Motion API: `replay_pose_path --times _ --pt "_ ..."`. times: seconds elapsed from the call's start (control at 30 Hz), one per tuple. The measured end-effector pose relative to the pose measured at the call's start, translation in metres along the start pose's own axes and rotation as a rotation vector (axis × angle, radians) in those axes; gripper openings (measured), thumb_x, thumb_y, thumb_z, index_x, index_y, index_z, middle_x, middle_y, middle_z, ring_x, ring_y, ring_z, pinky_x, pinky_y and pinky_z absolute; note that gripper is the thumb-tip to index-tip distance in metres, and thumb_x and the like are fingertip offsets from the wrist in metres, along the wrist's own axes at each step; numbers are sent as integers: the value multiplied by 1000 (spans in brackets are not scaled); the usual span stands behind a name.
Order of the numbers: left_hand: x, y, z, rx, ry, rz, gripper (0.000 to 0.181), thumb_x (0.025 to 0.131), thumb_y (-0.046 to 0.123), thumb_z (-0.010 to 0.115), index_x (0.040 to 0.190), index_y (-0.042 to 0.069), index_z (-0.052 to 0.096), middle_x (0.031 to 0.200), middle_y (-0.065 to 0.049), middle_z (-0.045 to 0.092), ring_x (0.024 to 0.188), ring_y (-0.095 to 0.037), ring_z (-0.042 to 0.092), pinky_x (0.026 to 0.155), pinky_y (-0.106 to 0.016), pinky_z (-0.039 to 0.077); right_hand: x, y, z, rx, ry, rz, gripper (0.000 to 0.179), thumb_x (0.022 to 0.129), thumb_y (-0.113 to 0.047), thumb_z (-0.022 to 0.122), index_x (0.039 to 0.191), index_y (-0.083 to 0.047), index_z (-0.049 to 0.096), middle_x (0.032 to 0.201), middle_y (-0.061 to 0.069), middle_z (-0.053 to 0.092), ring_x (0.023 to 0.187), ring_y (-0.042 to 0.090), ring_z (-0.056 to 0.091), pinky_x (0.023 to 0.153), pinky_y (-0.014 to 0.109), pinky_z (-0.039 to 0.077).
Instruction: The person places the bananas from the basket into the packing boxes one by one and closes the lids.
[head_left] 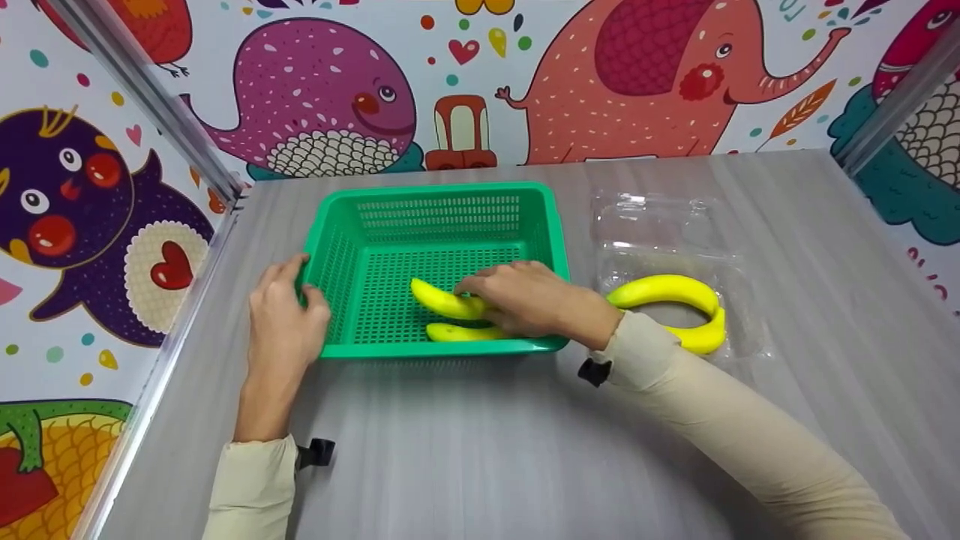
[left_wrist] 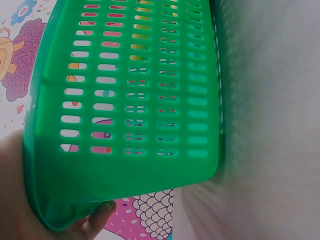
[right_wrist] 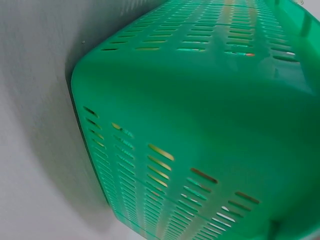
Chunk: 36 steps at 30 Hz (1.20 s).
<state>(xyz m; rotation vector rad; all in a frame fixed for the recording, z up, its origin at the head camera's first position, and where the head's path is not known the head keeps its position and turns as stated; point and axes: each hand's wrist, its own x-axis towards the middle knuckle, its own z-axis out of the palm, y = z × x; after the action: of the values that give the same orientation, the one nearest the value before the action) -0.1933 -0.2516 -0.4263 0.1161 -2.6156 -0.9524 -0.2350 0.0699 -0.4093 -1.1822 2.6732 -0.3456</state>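
Note:
A green plastic basket (head_left: pixel 439 349) with slotted walls stands on the table. My left hand (head_left: pixel 285 319) grips its left rim; in the left wrist view a fingertip (left_wrist: pixel 101 214) shows past the basket's corner. Reaching over the right wall, my right hand (head_left: pixel 529 300) holds a yellow banana (head_left: pixel 442 301) inside the basket. A second banana (head_left: pixel 461 332) lies just in front of it, along the near wall. The right hand covers the right ends of both. In the right wrist view the basket wall (right_wrist: pixel 190 105) hides that hand, with yellow showing through some slots.
Right of the basket, two more bananas (head_left: pixel 667 289) lie with their ends meeting, over a clear plastic clamshell (head_left: pixel 652 225) spread on the table (head_left: pixel 465 450). Walls with cartoon animals (head_left: pixel 322 90) close off the back and the sides.

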Motion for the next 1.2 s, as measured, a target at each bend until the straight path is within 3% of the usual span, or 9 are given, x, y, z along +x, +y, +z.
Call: replay_pose_path --times 0.27,0.6,0.87,1.03,1.2 --pt "1 -1 1 -6 10 13 48 103 3 51 149 -6 61 142 -33 63 136 -52 60 112 -66 51 -3 0 -7 -7 29 -7 43 106 -21 69 148 -17 66 137 3 75 110 24 71 92 41 62" --pt "1 0 0 -4 1 -1 48 103 4 52 150 -5 60 144 -32 63 138 -50 59 114 -65 49 -10 1 -16 4 81 2 47 105 -19 71 151 -16 64 142 3 73 126 26 68 110 46 56" --pt "0 -1 0 -6 5 8 48 103 3 53 150 -5 60 144 -32 63 138 -51 59 113 -66 50 -20 6 -18 15 152 -5 47 104 -19 72 150 -17 65 142 4 73 133 27 64 114 49 50" --pt "1 -2 0 -6 6 14 48 102 2 52 150 -5 60 144 -33 63 138 -51 59 113 -66 50 -27 10 -20 7 215 -30 46 103 -17 73 149 -18 66 138 4 73 130 27 64 111 49 49" --pt "1 -1 0 -10 6 11 49 103 2 51 150 -5 60 144 -32 62 138 -52 59 112 -66 51 -34 13 -23 3 242 -34 47 103 -16 72 149 -19 65 135 4 73 128 27 63 116 52 47"
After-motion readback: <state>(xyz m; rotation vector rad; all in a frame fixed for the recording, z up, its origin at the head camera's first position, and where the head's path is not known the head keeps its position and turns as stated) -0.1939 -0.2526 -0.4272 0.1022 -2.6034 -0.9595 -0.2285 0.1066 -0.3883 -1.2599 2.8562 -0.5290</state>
